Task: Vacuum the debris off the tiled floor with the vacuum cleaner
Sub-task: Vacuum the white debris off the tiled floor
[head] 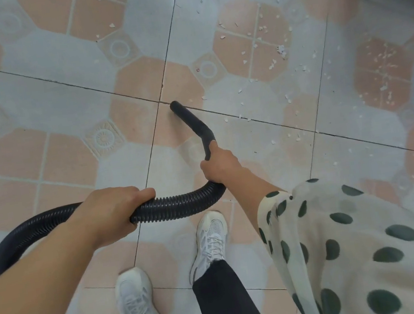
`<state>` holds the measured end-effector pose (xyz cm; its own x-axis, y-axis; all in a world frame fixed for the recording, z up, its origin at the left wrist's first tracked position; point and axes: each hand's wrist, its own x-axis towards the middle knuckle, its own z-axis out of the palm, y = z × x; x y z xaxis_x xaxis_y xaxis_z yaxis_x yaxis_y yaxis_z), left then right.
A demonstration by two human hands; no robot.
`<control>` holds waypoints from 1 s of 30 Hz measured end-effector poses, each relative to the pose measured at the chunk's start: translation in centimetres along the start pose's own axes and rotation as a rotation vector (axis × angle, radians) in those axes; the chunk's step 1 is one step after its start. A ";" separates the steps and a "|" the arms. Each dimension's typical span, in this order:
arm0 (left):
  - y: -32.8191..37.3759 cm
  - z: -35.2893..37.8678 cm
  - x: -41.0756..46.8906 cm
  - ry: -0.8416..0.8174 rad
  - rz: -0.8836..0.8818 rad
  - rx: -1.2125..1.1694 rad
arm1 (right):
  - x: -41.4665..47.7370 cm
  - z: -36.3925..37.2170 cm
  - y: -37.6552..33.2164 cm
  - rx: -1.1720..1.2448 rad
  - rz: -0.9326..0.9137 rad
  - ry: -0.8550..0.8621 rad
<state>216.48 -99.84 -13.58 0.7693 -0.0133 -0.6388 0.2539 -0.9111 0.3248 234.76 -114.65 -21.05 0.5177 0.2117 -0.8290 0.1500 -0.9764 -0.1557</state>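
Reaching forward, left grip [112,209] and right grip [219,165] curl tight.

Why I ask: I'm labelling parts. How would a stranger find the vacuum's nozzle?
Start at the tiled floor mid-frame, where two dark grout lines cross. The nozzle points there from the right hand. Unlike the ribbed hose, it is smooth and bent.
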 end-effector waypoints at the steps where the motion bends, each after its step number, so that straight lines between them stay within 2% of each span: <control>1: 0.1 0.2 -0.3 -0.006 0.015 0.008 | -0.5 0.6 0.5 0.027 0.018 0.001; 12: 1.9 1.4 0.4 0.030 0.146 0.104 | -2.8 2.0 4.7 0.130 0.222 0.131; 19: 0.5 1.4 0.6 0.048 0.128 0.093 | -1.6 2.4 3.4 0.121 0.133 0.113; 24: 1.0 1.2 1.9 0.061 0.130 0.098 | -0.6 1.5 4.0 0.143 0.144 0.145; 30: 3.3 1.8 2.2 0.014 0.198 0.098 | -2.5 2.0 7.3 0.173 0.183 0.077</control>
<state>217.95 -103.67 -15.20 0.8067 -0.1909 -0.5592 0.0395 -0.9268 0.3734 232.87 -122.40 -21.14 0.5864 0.0273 -0.8096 -0.0951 -0.9902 -0.1023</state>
